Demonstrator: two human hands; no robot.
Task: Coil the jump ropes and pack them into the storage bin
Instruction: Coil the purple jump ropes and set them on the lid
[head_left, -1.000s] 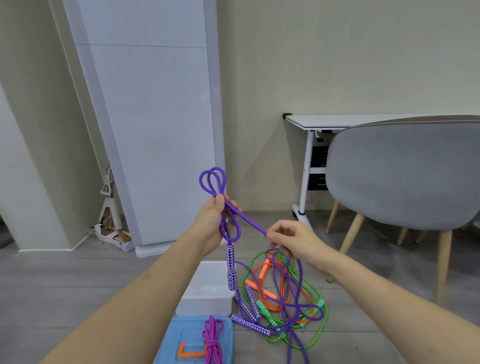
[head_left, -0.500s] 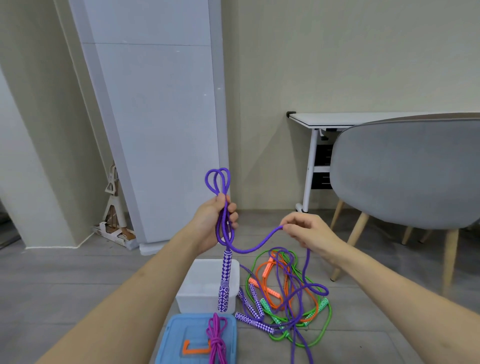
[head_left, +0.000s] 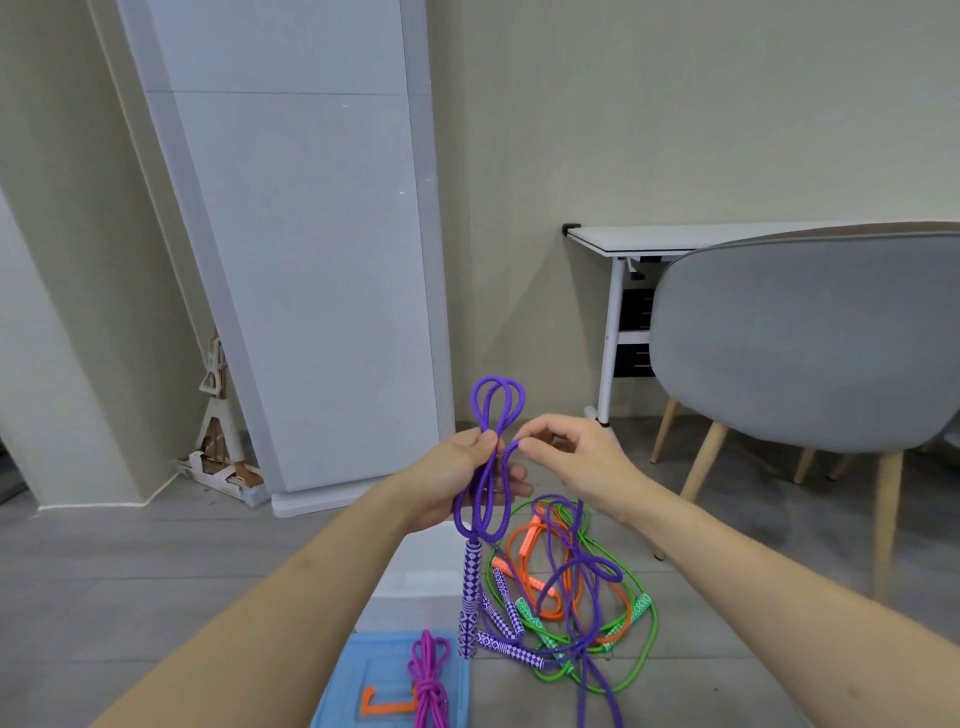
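Observation:
My left hand (head_left: 457, 480) grips a bundle of loops of the purple jump rope (head_left: 488, 467), with loop tops sticking up above the thumb and a checked purple handle (head_left: 469, 597) hanging below. My right hand (head_left: 571, 462) pinches a fresh bend of the same rope right beside the left thumb. The rest of the purple rope trails down into a tangle of orange (head_left: 524, 551) and green jump ropes (head_left: 639, 623) on the floor. A white storage bin (head_left: 415, 577) stands under my left forearm, partly hidden. A coiled magenta rope (head_left: 428, 675) lies on the blue lid (head_left: 363, 675).
A grey chair (head_left: 800, 338) on wooden legs stands to the right, with a white desk (head_left: 675, 239) behind it. A tall grey panel (head_left: 311, 260) leans against the wall at the back left. Grey floor lies all around the ropes.
My right hand has carried a length of purple rope up and left, until it meets the bundle in my left hand. The slack between the hands has become another loop.

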